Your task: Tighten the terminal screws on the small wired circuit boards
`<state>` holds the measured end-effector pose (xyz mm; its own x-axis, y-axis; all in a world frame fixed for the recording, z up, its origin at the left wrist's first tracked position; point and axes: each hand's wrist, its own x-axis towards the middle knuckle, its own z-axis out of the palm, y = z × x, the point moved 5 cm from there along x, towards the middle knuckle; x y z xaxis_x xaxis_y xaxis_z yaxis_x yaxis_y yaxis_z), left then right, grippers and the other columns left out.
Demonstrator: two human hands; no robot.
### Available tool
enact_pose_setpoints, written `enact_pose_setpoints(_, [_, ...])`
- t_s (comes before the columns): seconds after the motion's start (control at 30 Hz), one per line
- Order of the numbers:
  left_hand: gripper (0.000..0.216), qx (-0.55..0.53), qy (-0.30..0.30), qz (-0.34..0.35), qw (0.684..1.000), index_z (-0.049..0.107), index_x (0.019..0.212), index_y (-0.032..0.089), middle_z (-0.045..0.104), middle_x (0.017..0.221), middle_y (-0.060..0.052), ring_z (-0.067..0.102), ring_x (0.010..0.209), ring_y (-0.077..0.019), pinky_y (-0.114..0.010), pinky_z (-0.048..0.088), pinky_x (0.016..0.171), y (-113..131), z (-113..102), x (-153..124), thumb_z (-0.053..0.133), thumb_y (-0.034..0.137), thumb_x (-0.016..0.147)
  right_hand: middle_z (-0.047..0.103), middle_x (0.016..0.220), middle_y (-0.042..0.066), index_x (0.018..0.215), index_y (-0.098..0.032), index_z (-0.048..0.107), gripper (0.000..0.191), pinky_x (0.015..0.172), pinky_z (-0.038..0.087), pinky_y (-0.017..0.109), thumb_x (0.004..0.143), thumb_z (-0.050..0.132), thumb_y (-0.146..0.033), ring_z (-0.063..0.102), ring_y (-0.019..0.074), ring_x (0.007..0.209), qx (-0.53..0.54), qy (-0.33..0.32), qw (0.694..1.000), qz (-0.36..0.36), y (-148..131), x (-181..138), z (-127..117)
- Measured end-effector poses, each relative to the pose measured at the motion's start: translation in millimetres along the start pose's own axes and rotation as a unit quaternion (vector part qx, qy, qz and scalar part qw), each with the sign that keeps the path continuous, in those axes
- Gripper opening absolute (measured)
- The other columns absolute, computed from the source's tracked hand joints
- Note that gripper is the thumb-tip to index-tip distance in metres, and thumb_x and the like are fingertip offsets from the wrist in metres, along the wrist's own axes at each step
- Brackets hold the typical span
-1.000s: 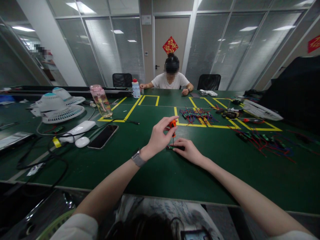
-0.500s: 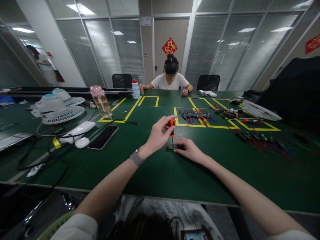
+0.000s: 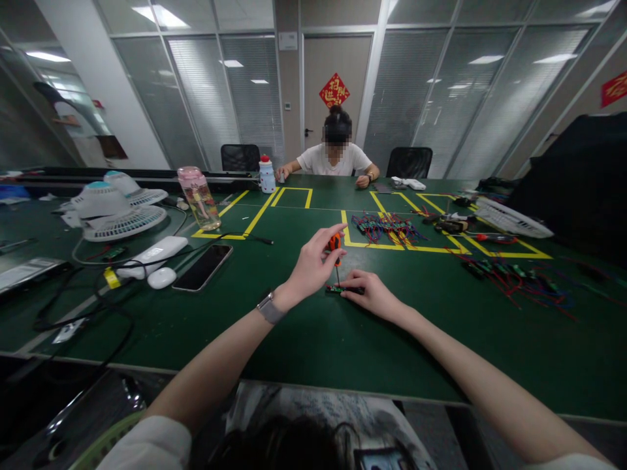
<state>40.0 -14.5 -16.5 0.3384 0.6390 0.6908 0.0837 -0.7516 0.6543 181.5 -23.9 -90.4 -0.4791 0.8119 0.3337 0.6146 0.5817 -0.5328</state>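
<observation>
My left hand point(image 3: 313, 262) grips the orange and black handle of a screwdriver point(image 3: 335, 243), held nearly upright. The shaft points down, its tip at a small green circuit board point(image 3: 335, 288) lying on the green table. From the right, my right hand point(image 3: 372, 294) pinches the board and a dark part attached to it; the fingers hide some of both. Whether the tip sits in a screw is too small to make out.
Wired circuit boards point(image 3: 389, 227) lie beyond my hands, with more boards point(image 3: 514, 274) to the right. A phone point(image 3: 204, 267), a pink-lided bottle point(image 3: 200, 199), cables and white fans point(image 3: 117, 212) stand left. Across the table point(image 3: 304, 352) sits a person point(image 3: 336, 156).
The screwdriver handle has tilted slightly left and my left fingers have shifted on it. My right hand stays on the board. The person opposite has moved a hand slightly beside the patterned bottle.
</observation>
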Motion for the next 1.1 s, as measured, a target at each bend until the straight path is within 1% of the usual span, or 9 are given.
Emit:
enact_pose_setpoints(0.23, [0.043, 0.017, -0.007, 0.023, 1.000, 0.048, 0.129, 0.026, 0.056, 0.113, -0.006, 0.061, 0.094, -0.0128, -0.020, 0.057, 0.073, 5.3, -0.7, 0.9, 0.049, 0.011, 0.089, 0.058, 0.085, 0.008, 0.111, -0.019, 0.069, 0.028, 0.074, 0.047, 0.031, 0.087, 0.057, -0.018, 0.056, 0.0190, 0.079, -0.046, -0.027, 0.998, -0.035, -5.8, -1.2, 1.1])
enact_pose_setpoints(0.37, [0.043, 0.024, -0.011, 0.023, 0.999, 0.048, 0.130, 0.026, 0.056, 0.113, -0.006, 0.061, 0.094, -0.0133, -0.021, 0.058, 0.073, 4.5, -0.7, 0.6, 0.050, 0.013, 0.089, 0.058, 0.087, 0.008, 0.113, -0.020, 0.069, 0.029, 0.075, 0.047, 0.032, 0.087, 0.056, -0.017, 0.056, 0.0190, 0.080, -0.044, -0.028, 0.998, -0.035, -4.6, -1.5, 2.8])
enact_pose_setpoints(0.47, [0.041, 0.021, -0.004, 0.014, 1.000, 0.049, 0.128, 0.025, 0.056, 0.113, -0.006, 0.061, 0.094, -0.0144, -0.021, 0.058, 0.071, 0.4, -1.5, 0.0, 0.053, 0.017, 0.088, 0.060, 0.087, 0.007, 0.109, -0.019, 0.070, 0.026, 0.075, 0.047, 0.032, 0.085, 0.059, -0.018, 0.058, 0.0185, 0.080, -0.025, -0.015, 0.999, -0.017, -1.0, -0.8, 2.9])
enact_pose_setpoints(0.6, [0.037, 0.022, 0.010, 0.004, 1.000, 0.052, 0.124, 0.024, 0.055, 0.110, -0.005, 0.060, 0.093, -0.0140, -0.020, 0.058, 0.069, -4.5, -2.3, -0.6, 0.055, 0.018, 0.087, 0.064, 0.086, 0.007, 0.097, -0.018, 0.073, 0.018, 0.075, 0.048, 0.031, 0.081, 0.064, -0.020, 0.060, 0.0184, 0.079, 0.012, 0.005, 1.000, 0.008, 3.7, 0.6, 1.8])
enact_pose_setpoints(0.77, [0.040, 0.060, 0.015, 0.019, 0.998, 0.052, 0.125, 0.026, 0.053, 0.104, -0.004, 0.058, 0.086, -0.0131, -0.020, 0.057, 0.065, -3.0, -4.8, 0.4, 0.059, 0.020, 0.085, 0.065, 0.086, 0.007, 0.092, -0.017, 0.074, 0.014, 0.076, 0.048, 0.031, 0.080, 0.066, -0.018, 0.062, 0.0186, 0.080, 0.026, 0.017, 0.999, 0.014, 4.8, 1.1, 2.3])
enact_pose_setpoints(0.87, [0.046, 0.086, -0.007, 0.035, 0.996, 0.044, 0.133, 0.027, 0.056, 0.103, -0.005, 0.058, 0.087, -0.0143, -0.027, 0.056, 0.075, -1.2, -6.2, 2.2, 0.054, 0.020, 0.089, 0.065, 0.086, 0.007, 0.092, -0.017, 0.074, 0.014, 0.076, 0.048, 0.031, 0.080, 0.065, -0.018, 0.061, 0.0187, 0.080, 0.023, 0.024, 0.999, 0.016, 5.9, 1.1, 3.6])
enact_pose_setpoints(0.97, [0.046, 0.063, -0.037, 0.032, 0.997, 0.037, 0.139, 0.026, 0.055, 0.113, -0.009, 0.060, 0.093, -0.0155, -0.032, 0.054, 0.084, -2.8, -6.9, 4.4, 0.042, 0.018, 0.094, 0.065, 0.085, 0.007, 0.093, -0.018, 0.074, 0.015, 0.075, 0.047, 0.032, 0.080, 0.066, -0.019, 0.060, 0.0192, 0.080, 0.010, 0.030, 0.999, 0.021, 7.9, 1.6, 4.8])
enact_pose_setpoints(1.03, [0.045, 0.045, -0.036, 0.018, 0.998, 0.037, 0.138, 0.026, 0.055, 0.114, -0.009, 0.062, 0.091, -0.0147, -0.030, 0.055, 0.080, -4.5, -8.6, 5.8, 0.041, 0.018, 0.094, 0.064, 0.085, 0.007, 0.093, -0.018, 0.074, 0.016, 0.074, 0.047, 0.032, 0.080, 0.066, -0.020, 0.060, 0.0192, 0.080, 0.002, 0.033, 0.999, 0.027, 9.0, 2.0, 5.2])
enact_pose_setpoints(1.1, [0.042, 0.059, -0.017, 0.008, 0.998, 0.044, 0.133, 0.025, 0.055, 0.107, -0.007, 0.061, 0.084, -0.0134, -0.026, 0.055, 0.073, -4.2, -11.2, 6.8, 0.047, 0.020, 0.092, 0.065, 0.084, 0.006, 0.094, -0.018, 0.074, 0.017, 0.073, 0.047, 0.031, 0.080, 0.066, -0.021, 0.060, 0.0186, 0.079, 0.003, 0.036, 0.999, 0.031, 9.3, 2.4, 5.5])
